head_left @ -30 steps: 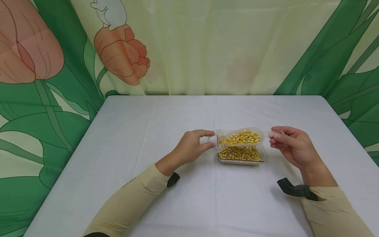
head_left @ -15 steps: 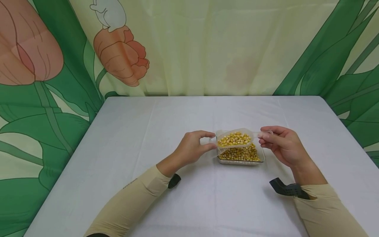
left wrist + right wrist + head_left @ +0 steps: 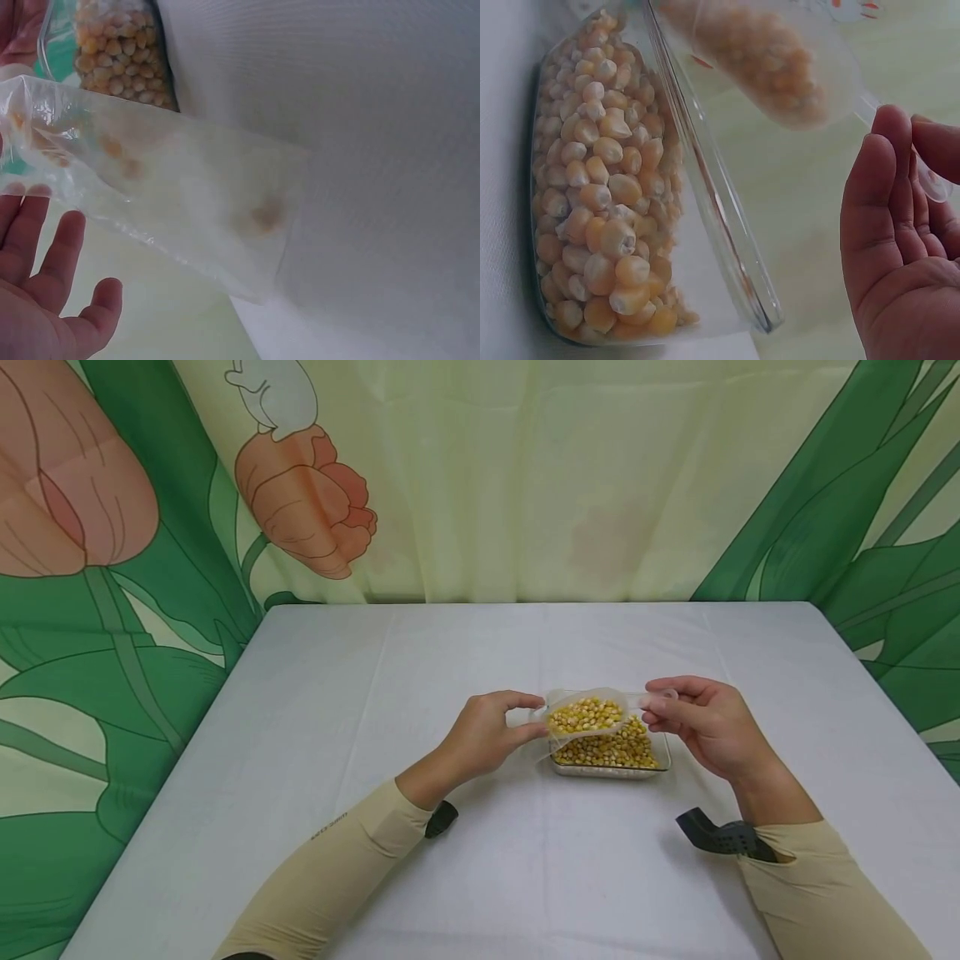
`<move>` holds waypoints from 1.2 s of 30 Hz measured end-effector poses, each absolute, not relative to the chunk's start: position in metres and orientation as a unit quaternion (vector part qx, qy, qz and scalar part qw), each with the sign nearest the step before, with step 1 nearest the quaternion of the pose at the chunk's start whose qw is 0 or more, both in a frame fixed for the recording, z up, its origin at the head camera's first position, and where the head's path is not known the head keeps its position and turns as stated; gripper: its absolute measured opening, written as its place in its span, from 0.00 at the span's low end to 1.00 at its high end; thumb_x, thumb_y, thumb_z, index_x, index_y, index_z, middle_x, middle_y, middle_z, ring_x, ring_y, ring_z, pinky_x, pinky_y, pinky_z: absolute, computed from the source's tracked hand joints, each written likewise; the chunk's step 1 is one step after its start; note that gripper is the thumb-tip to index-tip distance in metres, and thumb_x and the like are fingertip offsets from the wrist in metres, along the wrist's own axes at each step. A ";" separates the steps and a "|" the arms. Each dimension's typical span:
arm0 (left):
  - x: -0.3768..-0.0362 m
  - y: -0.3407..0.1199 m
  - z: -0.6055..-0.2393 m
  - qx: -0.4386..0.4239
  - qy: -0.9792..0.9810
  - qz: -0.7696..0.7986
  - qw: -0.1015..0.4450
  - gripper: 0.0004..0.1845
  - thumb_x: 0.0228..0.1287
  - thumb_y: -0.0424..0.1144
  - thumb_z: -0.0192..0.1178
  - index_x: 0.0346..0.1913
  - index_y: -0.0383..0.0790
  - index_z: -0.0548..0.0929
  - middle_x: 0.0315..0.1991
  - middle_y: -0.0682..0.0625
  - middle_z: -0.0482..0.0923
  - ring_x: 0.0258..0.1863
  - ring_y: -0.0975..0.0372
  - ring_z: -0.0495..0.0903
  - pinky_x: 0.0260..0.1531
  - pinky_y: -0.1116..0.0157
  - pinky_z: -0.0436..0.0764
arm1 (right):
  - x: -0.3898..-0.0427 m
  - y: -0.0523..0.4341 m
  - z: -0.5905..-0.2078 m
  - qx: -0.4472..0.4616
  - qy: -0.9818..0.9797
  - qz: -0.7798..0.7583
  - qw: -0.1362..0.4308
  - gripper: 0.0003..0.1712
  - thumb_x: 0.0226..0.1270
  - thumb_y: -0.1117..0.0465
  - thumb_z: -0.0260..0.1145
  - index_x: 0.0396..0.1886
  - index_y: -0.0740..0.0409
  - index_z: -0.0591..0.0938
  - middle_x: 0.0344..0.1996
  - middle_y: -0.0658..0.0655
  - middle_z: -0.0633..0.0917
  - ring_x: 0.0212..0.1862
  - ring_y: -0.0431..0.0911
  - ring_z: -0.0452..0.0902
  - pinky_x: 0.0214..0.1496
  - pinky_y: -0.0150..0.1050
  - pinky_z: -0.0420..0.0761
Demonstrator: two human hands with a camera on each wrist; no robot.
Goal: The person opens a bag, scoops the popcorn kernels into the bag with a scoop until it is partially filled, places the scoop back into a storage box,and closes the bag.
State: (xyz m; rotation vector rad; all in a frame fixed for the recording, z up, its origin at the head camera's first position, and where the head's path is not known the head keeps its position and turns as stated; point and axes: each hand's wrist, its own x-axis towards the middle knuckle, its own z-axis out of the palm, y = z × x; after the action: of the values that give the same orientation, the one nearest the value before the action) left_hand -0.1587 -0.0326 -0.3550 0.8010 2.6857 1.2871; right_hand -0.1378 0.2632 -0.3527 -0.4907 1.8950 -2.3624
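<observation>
My right hand (image 3: 708, 727) pinches the handle of a translucent plastic scoop (image 3: 840, 79), heaped with yellow corn kernels (image 3: 588, 714). Thumb and fingers of my left hand (image 3: 480, 735) hold the mouth of a clear plastic bag (image 3: 187, 187), which hangs down toward the table. The scoop's front end reaches to the bag's mouth, between the left thumb and forefinger. A few blurred orange-brown spots show through the bag's film in the left wrist view. Below the scoop stands a clear rectangular container (image 3: 611, 772) with more corn kernels (image 3: 604, 202) in it.
A white cloth covers the table (image 3: 420, 877). Behind it hangs a curtain (image 3: 480, 485) printed with flowers and leaves. Black wrist mounts sit on both forearms; the right one (image 3: 723, 837) sticks out above the cloth.
My right hand has moved left with the scoop, bringing its loaded end closer to the left hand and further into the bag's mouth. The left hand and container have stayed nearly still.
</observation>
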 end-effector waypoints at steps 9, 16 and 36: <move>-0.159 -0.033 -0.355 0.265 0.874 0.406 0.018 0.19 0.63 0.41 0.71 0.54 0.36 0.87 0.52 0.47 0.85 0.57 0.56 0.80 0.59 0.61 0.76 | -0.139 0.260 -0.353 -0.164 0.618 -0.768 0.038 0.20 0.71 0.82 0.54 0.44 0.61 0.87 0.33 0.56 0.88 0.35 0.43 0.86 0.40 0.35 0.85; -0.159 -0.034 -0.355 0.271 0.875 0.402 0.011 0.19 0.62 0.41 0.72 0.53 0.35 0.87 0.51 0.47 0.85 0.56 0.56 0.81 0.58 0.62 0.76 | -0.138 0.258 -0.347 -0.160 0.636 -0.754 0.037 0.19 0.71 0.80 0.55 0.43 0.58 0.88 0.33 0.54 0.88 0.34 0.41 0.86 0.40 0.35 0.85; -0.160 -0.033 -0.356 0.281 0.871 0.403 -0.004 0.18 0.62 0.39 0.72 0.53 0.34 0.87 0.51 0.46 0.85 0.55 0.56 0.82 0.58 0.61 0.77 | -0.138 0.259 -0.333 -0.165 0.681 -0.713 0.019 0.20 0.69 0.80 0.58 0.43 0.55 0.88 0.35 0.53 0.88 0.33 0.42 0.86 0.40 0.32 0.85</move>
State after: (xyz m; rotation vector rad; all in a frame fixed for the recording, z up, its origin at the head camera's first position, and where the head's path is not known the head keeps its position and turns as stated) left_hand -0.1596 -0.0331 -0.3563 0.8850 2.7432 1.2708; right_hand -0.1381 0.2585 -0.3326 -0.5131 2.1139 -2.2147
